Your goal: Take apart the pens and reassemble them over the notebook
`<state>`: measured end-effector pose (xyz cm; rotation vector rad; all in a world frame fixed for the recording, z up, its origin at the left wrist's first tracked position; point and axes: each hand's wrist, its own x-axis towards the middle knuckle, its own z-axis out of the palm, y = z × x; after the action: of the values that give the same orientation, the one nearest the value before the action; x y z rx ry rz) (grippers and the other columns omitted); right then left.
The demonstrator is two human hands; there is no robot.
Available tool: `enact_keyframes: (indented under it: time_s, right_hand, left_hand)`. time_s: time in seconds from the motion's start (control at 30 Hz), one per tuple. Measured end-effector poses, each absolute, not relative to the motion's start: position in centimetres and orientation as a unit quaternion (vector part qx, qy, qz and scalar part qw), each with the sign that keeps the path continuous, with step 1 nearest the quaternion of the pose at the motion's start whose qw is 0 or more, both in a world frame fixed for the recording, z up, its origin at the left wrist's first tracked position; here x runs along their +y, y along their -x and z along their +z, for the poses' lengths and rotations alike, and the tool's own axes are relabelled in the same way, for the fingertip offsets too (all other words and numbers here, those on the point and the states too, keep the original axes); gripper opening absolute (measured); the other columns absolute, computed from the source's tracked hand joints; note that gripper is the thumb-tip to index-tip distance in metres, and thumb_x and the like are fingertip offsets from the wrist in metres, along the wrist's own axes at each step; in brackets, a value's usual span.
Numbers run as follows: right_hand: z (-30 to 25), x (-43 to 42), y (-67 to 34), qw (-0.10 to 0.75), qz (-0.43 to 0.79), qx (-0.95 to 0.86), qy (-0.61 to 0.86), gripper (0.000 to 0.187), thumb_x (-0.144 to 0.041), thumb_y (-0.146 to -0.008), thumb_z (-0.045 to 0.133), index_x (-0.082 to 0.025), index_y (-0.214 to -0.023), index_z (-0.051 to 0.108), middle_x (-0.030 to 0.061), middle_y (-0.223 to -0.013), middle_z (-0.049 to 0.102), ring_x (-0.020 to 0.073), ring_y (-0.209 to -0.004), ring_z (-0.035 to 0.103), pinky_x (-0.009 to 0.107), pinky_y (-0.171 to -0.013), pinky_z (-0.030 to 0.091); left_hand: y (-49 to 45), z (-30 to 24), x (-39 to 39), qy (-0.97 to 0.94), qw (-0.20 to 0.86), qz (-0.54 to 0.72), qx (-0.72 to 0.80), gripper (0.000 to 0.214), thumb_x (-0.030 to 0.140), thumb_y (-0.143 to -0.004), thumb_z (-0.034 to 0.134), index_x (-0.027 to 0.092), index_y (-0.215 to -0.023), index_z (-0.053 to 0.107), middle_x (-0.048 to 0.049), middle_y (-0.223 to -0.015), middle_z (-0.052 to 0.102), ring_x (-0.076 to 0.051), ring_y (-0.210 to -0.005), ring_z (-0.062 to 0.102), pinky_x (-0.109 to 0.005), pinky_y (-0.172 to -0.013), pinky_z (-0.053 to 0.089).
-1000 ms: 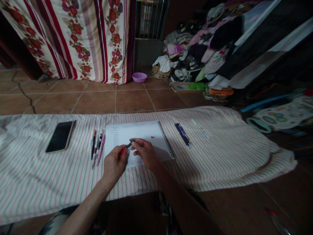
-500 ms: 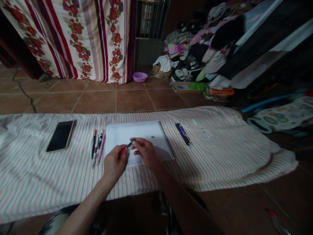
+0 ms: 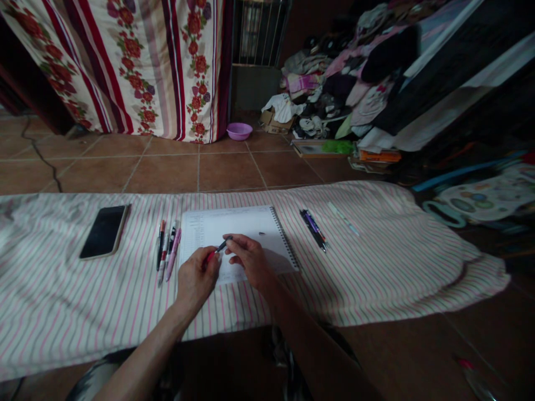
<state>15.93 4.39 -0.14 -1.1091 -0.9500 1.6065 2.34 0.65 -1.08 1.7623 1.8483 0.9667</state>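
Over a spiral notebook (image 3: pixel 251 220), a pen (image 3: pixel 221 247) with a pinkish-red body and a dark end is held between my two hands. My left hand (image 3: pixel 196 279) is closed around the red part. At the dark end, the thumb and fingers of my right hand (image 3: pixel 249 259) pinch together. Whether the pen's two parts are joined is too small to tell. A small dark piece (image 3: pixel 261 234) lies on the page just beyond my right hand. Several pens (image 3: pixel 168 250) lie side by side left of the notebook.
On the striped cloth (image 3: pixel 376 267), more pens (image 3: pixel 313 229) lie right of the notebook, with a pale stick-like pen (image 3: pixel 343 218) farther right. A phone (image 3: pixel 104 233) rests at the left. Beyond the cloth are a purple basin (image 3: pixel 239 131) and a heap of clothes (image 3: pixel 330 89).
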Motion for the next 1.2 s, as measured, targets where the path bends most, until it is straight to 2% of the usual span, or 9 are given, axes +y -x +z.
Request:
enact_keyframes:
  time_s: [0.9, 1.2]
  right_hand:
    - [-0.18, 4.43, -15.89, 0.479, 0.648, -0.391, 0.445, 0.028, -0.035, -0.065, 0.069, -0.019, -0.087, 0.069, -0.0005, -0.069, 0.061, 0.0097, -0.065, 0.056, 0.017, -0.048, 0.042]
    - [0.26, 4.39, -15.74, 0.478, 0.649, -0.391, 0.444, 0.027, -0.034, -0.064, 0.068, -0.018, -0.086, 0.067, 0.0014, -0.078, 0.066, 0.0118, -0.067, 0.062, 0.018, -0.047, 0.045]
  left_hand:
    - [-2.18, -1.37, 0.68, -0.641, 0.187, 0.364, 0.649, 0.023, 0.034, -0.084, 0.046, 0.019, -0.088, 0.062, -0.0011, -0.076, 0.065, -0.013, -0.063, 0.056, -0.024, -0.059, 0.041]
    - [-2.22, -1.21, 0.64, -0.637, 0.198, 0.379, 0.641, 0.023, 0.033, -0.084, 0.045, 0.018, -0.086, 0.062, -0.0012, -0.076, 0.064, -0.013, -0.063, 0.055, -0.024, -0.061, 0.041]
